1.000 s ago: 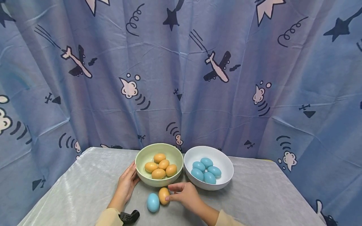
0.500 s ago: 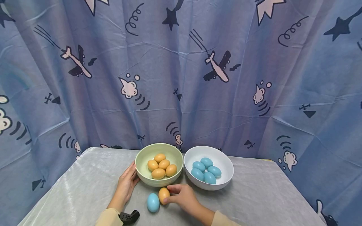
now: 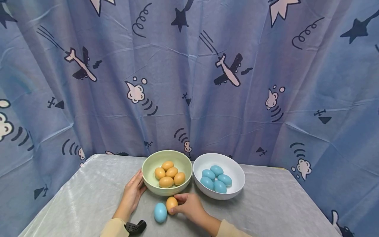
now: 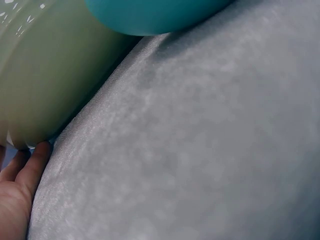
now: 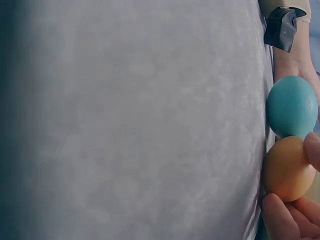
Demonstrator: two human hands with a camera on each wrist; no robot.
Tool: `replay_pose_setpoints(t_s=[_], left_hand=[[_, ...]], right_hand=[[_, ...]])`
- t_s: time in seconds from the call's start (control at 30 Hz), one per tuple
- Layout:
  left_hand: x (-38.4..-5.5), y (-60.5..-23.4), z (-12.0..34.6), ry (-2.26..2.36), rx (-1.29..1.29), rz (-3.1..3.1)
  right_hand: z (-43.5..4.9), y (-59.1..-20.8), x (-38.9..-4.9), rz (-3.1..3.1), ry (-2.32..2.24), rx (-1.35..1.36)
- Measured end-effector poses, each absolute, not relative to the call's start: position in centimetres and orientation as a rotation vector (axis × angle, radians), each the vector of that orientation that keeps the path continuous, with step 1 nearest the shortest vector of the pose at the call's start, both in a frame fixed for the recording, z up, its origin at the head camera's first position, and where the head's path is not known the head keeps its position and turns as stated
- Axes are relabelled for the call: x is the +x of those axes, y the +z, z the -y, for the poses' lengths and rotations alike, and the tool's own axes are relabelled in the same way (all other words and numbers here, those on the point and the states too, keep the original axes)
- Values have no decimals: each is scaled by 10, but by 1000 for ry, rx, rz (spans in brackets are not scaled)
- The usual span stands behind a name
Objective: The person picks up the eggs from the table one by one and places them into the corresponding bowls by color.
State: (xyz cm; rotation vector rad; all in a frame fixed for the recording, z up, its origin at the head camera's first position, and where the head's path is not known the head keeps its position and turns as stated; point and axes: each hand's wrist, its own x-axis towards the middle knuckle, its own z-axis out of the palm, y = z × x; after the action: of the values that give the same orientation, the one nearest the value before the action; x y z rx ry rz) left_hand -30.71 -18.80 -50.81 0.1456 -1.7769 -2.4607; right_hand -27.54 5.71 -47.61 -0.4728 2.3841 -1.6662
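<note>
My right hand (image 3: 191, 208) pinches an orange egg (image 3: 171, 205) between thumb and fingers, just in front of the green bowl (image 3: 148, 184). In the right wrist view, the thumb (image 5: 313, 150) and a fingertip (image 5: 276, 207) lie on opposite sides of that orange egg. A blue egg (image 3: 160, 212) stands on the table to its left, touching or nearly touching it. My left hand (image 3: 132, 194) rests its fingers against the left side of the green bowl. Several orange eggs (image 3: 166, 182) lie inside this bowl.
Right beside the green bowl stands a white bowl (image 3: 238, 187) with several blue eggs (image 3: 220, 186). A grey cloth covers the table (image 3: 275, 204). Behind it hangs a patterned blue curtain (image 3: 165, 108). A black device (image 3: 135, 227) sits at my left wrist.
My right hand has shifted slightly left, its thumb and fingers settling on the orange egg outside the bowl. One orange egg inside the green bowl has shifted slightly right. The left hand has stayed put.
</note>
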Motion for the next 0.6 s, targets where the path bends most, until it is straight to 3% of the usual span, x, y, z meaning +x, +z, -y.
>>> replay_pose_setpoints(t_s=[0.6], left_hand=[[-307,-509,188,-2466,160,1781]], right_hand=[[-62,-471,-269,-2348,-1737,-449]])
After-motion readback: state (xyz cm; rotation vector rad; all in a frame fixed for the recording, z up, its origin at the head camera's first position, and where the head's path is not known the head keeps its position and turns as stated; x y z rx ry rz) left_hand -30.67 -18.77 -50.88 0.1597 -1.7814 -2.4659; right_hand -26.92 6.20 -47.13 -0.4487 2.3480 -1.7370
